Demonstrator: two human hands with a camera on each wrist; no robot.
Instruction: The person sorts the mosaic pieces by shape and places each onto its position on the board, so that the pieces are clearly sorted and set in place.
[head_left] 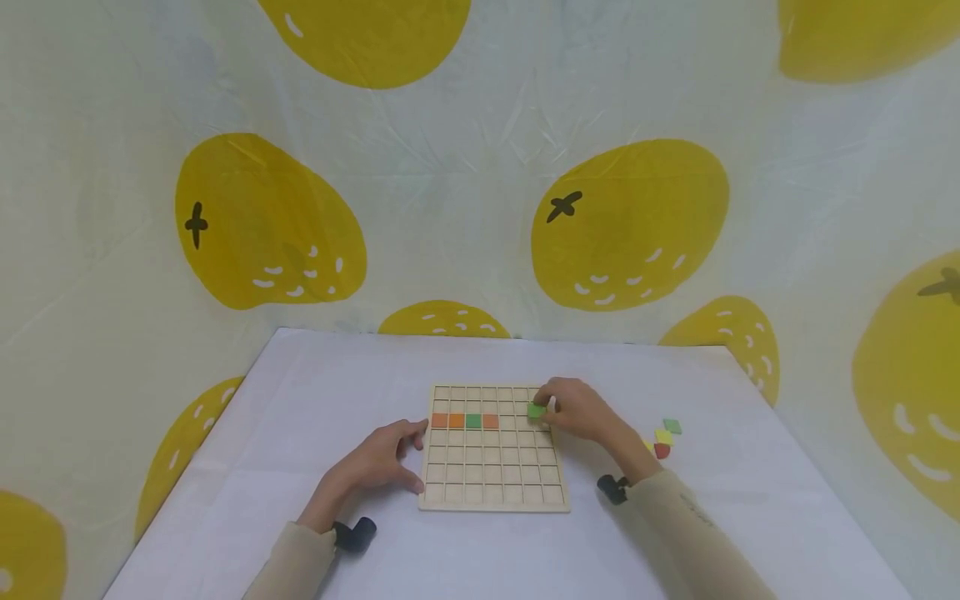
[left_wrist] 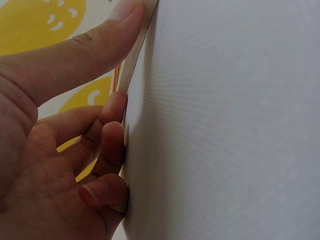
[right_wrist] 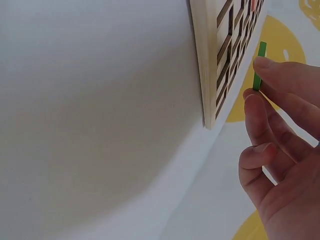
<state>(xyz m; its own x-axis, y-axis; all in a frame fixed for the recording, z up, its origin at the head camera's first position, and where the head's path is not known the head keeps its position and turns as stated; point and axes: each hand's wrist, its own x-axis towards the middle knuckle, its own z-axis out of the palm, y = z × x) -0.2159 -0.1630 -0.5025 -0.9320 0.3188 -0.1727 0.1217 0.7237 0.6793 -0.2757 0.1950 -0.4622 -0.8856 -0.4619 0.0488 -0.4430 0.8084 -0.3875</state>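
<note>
A square wooden grid board lies flat on the white table. Along its second row from the far side, starting at the left edge, sit an orange tile, a brighter orange tile, a green tile and another orange tile. My left hand touches the board's left edge, thumb and fingers spread apart along it. Over the board's far right part, my right hand pinches a light green tile between thumb and fingers. In the right wrist view that tile is held edge-on, apart from the board.
Right of the board lie several loose pieces: a green tile, a yellow tile and a red piece, with more yellow partly behind the right forearm. A fruit-patterned cloth hangs behind the table.
</note>
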